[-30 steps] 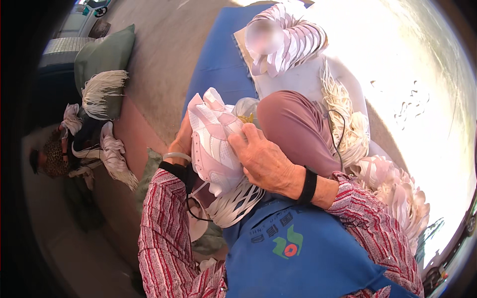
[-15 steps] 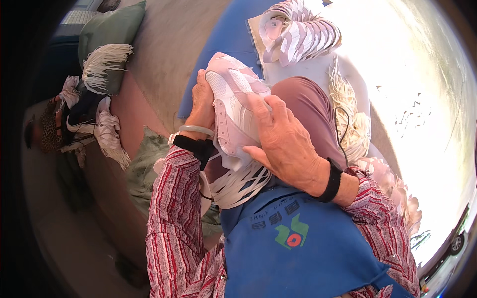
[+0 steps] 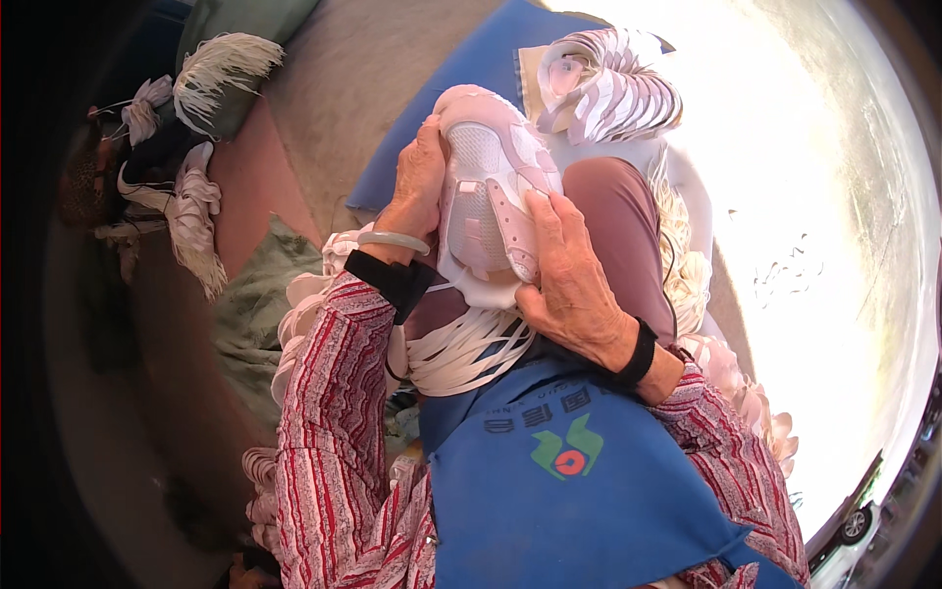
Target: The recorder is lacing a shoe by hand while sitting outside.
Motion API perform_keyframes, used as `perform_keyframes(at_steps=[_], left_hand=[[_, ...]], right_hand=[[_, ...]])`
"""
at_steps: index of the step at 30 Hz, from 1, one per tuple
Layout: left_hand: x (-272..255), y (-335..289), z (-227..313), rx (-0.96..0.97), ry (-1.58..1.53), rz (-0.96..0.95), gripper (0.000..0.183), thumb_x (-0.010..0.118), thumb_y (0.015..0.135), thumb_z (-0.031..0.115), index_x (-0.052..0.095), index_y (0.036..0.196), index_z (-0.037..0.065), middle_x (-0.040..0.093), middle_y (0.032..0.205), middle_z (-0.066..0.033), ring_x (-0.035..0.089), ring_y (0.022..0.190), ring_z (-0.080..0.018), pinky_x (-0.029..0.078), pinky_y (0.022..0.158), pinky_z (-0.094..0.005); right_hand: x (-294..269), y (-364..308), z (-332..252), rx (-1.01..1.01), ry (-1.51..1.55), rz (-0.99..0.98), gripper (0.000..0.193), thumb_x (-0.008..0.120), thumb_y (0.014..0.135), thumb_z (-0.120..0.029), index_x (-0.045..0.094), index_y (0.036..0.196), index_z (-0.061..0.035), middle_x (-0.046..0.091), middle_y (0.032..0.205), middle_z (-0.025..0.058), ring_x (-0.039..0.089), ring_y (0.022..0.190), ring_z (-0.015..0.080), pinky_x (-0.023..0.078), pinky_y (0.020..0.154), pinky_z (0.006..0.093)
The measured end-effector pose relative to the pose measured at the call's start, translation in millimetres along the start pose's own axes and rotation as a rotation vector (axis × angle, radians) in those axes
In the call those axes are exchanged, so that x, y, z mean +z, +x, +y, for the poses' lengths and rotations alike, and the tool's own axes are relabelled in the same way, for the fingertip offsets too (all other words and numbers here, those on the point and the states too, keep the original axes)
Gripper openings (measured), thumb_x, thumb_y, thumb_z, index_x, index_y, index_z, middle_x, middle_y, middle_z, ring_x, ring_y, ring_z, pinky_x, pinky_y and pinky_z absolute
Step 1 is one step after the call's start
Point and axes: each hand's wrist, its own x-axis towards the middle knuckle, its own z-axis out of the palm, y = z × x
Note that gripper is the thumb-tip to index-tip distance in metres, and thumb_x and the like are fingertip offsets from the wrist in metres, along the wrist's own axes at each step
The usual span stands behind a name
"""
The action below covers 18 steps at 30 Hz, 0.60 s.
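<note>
A pink and white shoe upper (image 3: 491, 187) is held up over my lap, its toe end pointing away from me. My left hand (image 3: 420, 182) grips its left side near the toe. On the other side my right hand (image 3: 569, 275) is closed along the right edge, thumb by the heel end and fingers over the eyelet strip. No lace is threaded through the eyelets that show. White laces (image 3: 471, 353) lie in a bundle across my lap just below the upper, on the blue apron (image 3: 589, 501).
A curled stack of shoe uppers (image 3: 613, 88) rests beyond my right knee. Cream laces (image 3: 687, 275) hang beside that knee. Pink shoe pieces (image 3: 731, 383) lie by my right elbow. Further left are a green sack (image 3: 250, 25), white laces (image 3: 221, 79) and more uppers (image 3: 191, 206).
The upper has turned from its side to show its tongue and front. My right hand has gone from open fingers laid on it to gripping its right edge.
</note>
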Motion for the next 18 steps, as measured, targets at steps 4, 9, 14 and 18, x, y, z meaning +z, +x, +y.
perform_keyframes(at_steps=[4, 9, 14, 18], left_hand=[[30.4, -6.3, -7.8, 0.233, 0.461, 0.112, 0.067, 0.033, 0.101, 0.053, 0.064, 0.098, -0.006, 0.067, 0.092, -0.0228, 0.064, 0.088, -0.0344, 0.047, 0.083, -0.0436], [43.8, -1.3, -1.3, 0.204, 0.439, 0.198, 0.064, 0.034, 0.101, 0.050, 0.065, 0.094, -0.006, 0.067, 0.089, -0.0245, 0.065, 0.089, -0.0386, 0.047, 0.084, -0.0445], [26.3, -14.8, 14.2, 0.338, 0.704, 0.133, 0.052, 0.041, 0.098, 0.041, 0.056, 0.121, -0.004, 0.059, 0.120, -0.0282, 0.056, 0.114, -0.0402, 0.042, 0.100, -0.0441], [-2.0, -60.9, 12.5, 0.422, 0.897, 0.050, 0.055, 0.055, 0.093, 0.031, 0.045, 0.136, -0.003, 0.063, 0.113, -0.0204, 0.062, 0.105, -0.0293, 0.047, 0.092, -0.0377]], right_hand=[[2.3, -15.7, -1.5, 0.077, -0.078, 0.007, 0.079, 0.056, 0.072, 0.002, 0.027, 0.145, 0.0054, 0.035, 0.136, 0.0343, 0.042, 0.124, 0.0517, 0.037, 0.108, 0.0491], [6.9, 10.4, 30.7, 0.047, -0.071, 0.045, 0.074, 0.052, 0.073, 0.005, 0.029, 0.143, 0.0069, 0.043, 0.127, 0.0315, 0.047, 0.116, 0.0504, 0.040, 0.103, 0.0499], [13.0, 26.4, 26.1, 0.027, -0.137, -0.002, 0.068, 0.051, 0.073, 0.006, 0.034, 0.138, 0.0092, 0.050, 0.116, 0.0269, 0.053, 0.107, 0.0445, 0.045, 0.095, 0.0488], [5.0, 37.7, 11.6, 0.007, -0.586, -0.124, 0.064, 0.059, 0.075, -0.001, 0.036, 0.134, 0.0100, 0.052, 0.111, 0.0238, 0.061, 0.096, 0.0405, 0.051, 0.087, 0.0478]])
